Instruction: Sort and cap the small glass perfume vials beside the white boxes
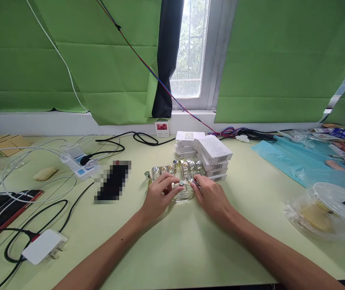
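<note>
A clear glass bottle (183, 196), low and rounded, is on the table between my hands. My left hand (160, 195) is closed, thumb and fingers pinching a small silver cap (181, 183) above the bottle. Beside the bottle's right side, my right hand (211, 197) is closed too, with a small dark, shiny piece (196, 183) at its fingertips that I cannot name. Behind my hands, several glass bottles with metallic necks stand in two groups, a left group (162, 170) and a right group (190, 169). Small cylindrical caps (147, 175) are near them.
White boxes (216, 151) are stacked behind my right hand. To the left are a power strip (80, 163), a pixelated dark object (113, 183), a white charger (44, 246) and loose cables. A plastic bowl (326, 213) and blue sheet (284, 161) are at right.
</note>
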Action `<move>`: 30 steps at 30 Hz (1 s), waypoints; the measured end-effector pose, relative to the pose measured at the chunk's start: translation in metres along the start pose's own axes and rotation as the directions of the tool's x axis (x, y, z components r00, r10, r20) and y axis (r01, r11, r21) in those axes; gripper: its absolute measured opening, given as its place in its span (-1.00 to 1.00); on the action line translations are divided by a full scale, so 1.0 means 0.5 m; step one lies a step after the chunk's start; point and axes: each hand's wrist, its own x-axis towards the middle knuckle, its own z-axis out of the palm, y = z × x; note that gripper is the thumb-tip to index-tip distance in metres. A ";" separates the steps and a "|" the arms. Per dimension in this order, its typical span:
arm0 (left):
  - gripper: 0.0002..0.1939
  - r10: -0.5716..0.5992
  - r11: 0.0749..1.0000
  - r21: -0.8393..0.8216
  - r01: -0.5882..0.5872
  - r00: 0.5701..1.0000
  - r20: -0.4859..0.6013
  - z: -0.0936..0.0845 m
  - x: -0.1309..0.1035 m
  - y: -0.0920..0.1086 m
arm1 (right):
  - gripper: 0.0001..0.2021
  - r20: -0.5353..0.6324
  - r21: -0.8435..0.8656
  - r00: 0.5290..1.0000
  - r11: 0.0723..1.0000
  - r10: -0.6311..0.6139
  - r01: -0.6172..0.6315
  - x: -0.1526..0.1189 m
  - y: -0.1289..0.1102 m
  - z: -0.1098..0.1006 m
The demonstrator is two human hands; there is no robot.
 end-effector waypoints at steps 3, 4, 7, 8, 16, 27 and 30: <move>-0.91 -0.014 1.000 0.005 0.014 1.000 0.000 -0.001 0.001 0.003 | -0.82 0.007 0.003 1.000 1.000 -0.002 0.002 0.000 -0.002 -0.001; -0.91 -0.019 1.000 0.006 0.019 1.000 0.001 -0.001 0.002 0.004 | -0.82 0.007 0.003 1.000 1.000 -0.002 0.002 0.000 -0.002 -0.002; -0.91 -0.029 1.000 0.000 0.029 1.000 0.003 0.000 0.002 0.004 | -0.82 0.000 0.003 1.000 1.000 -0.007 0.007 0.000 0.000 -0.001; -0.91 -0.030 1.000 -0.005 0.030 1.000 0.003 0.000 0.002 0.003 | -0.82 -0.005 0.005 1.000 1.000 -0.012 0.012 0.000 0.000 0.000; -0.86 -0.103 0.992 -0.070 0.105 0.994 0.040 -0.006 0.002 0.008 | -0.82 -0.011 0.012 1.000 1.000 -0.016 0.016 0.000 0.002 0.002; -0.74 -0.283 0.913 -0.264 0.311 0.949 0.140 -0.007 0.000 0.012 | -0.84 0.016 0.001 1.000 1.000 -0.011 0.011 0.000 -0.002 -0.003; -0.75 -0.284 0.918 -0.250 0.308 0.950 0.126 -0.005 0.000 0.012 | -0.83 0.012 0.002 1.000 1.000 -0.013 0.013 -0.001 0.000 -0.001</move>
